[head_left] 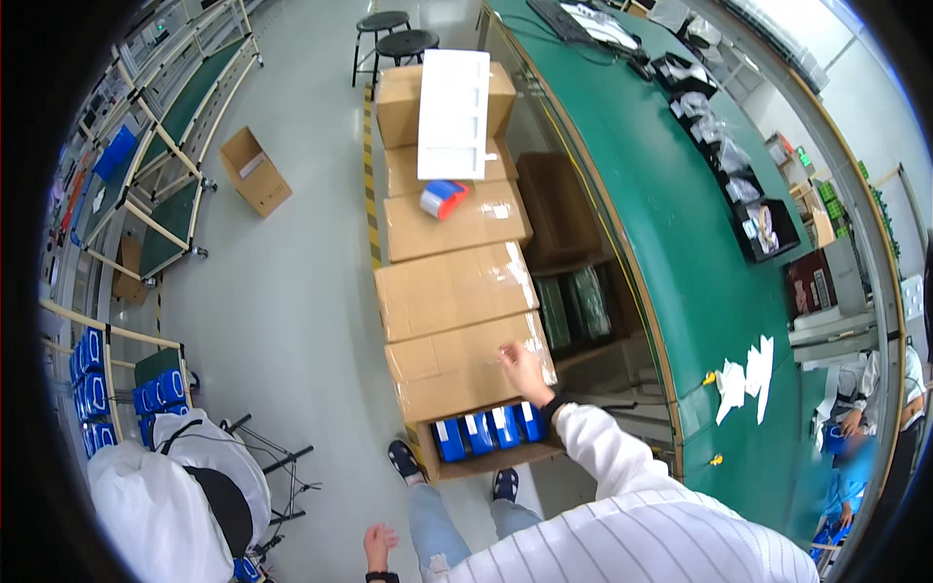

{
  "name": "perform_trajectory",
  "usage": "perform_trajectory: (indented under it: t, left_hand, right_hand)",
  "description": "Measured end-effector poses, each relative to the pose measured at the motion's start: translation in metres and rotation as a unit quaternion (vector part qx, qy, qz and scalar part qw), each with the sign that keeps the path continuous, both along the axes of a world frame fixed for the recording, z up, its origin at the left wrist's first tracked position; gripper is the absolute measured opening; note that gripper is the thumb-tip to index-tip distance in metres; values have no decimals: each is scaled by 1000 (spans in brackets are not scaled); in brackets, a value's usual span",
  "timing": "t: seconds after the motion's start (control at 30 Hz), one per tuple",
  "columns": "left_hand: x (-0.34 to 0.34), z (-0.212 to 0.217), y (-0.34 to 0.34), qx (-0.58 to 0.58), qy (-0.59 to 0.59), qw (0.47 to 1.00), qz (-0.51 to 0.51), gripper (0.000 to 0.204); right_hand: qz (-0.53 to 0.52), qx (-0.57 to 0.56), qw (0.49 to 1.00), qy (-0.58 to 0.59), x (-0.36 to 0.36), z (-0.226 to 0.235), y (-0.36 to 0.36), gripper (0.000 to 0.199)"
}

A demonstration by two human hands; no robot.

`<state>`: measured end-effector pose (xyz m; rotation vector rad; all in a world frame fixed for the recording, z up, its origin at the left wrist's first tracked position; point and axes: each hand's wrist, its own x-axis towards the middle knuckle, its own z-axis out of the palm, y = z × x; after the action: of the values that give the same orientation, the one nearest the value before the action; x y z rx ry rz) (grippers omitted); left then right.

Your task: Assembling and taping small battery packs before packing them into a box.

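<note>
My right hand (523,371) is over the top of the nearest closed carton (457,360), its fingertips curled together. Whether anything thin is between them is too small to make out. Below that wrist stands an open carton (496,462), with several blue packs (478,433) with white labels standing in a row inside. Down by my left leg, away from the cartons, my left hand (380,542) hangs with its fingers loosely apart and nothing in it.
More taped cartons (457,219) continue the row away from me, bearing a white panel (453,115) and a blue-and-red roll (445,199). A green workbench (622,194) runs along the right. At left stand wheeled racks (165,223), an open carton (256,173) and a white-covered chair (155,505).
</note>
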<state>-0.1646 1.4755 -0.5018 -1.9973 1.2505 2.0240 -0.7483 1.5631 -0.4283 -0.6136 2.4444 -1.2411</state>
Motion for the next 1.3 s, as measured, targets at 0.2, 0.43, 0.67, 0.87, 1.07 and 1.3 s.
perform_trajectory:
  t: [0.2, 0.43, 0.67, 0.87, 1.07, 1.3]
  left_hand:
    - [84, -6, -2, 86, -31, 996, 19, 38]
    - [84, 15, -52, 230, -103, 967, 28, 43]
    - [97, 22, -110, 221, -34, 971, 79, 42]
    - [66, 32, -118, -39, -95, 989, -108, 45]
    - [32, 32, -156, 178, -81, 978, 74, 43]
    - [51, 33, -149, -43, 9, 999, -3, 35]
  right_hand:
    - [-252, -79, 956, -129, -143, 1, -110, 20]
    - [-120, -3, 958, 259, -228, 27, -310, 18]
    - [-181, 155, 913, 331, -238, -3, -439, 39]
    - [-154, 185, 926, 291, -269, -24, -434, 46]
    - [-246, -2, 913, 325, -281, 28, -385, 30]
    - [-55, -177, 966, 180, -101, 143, -208, 27]
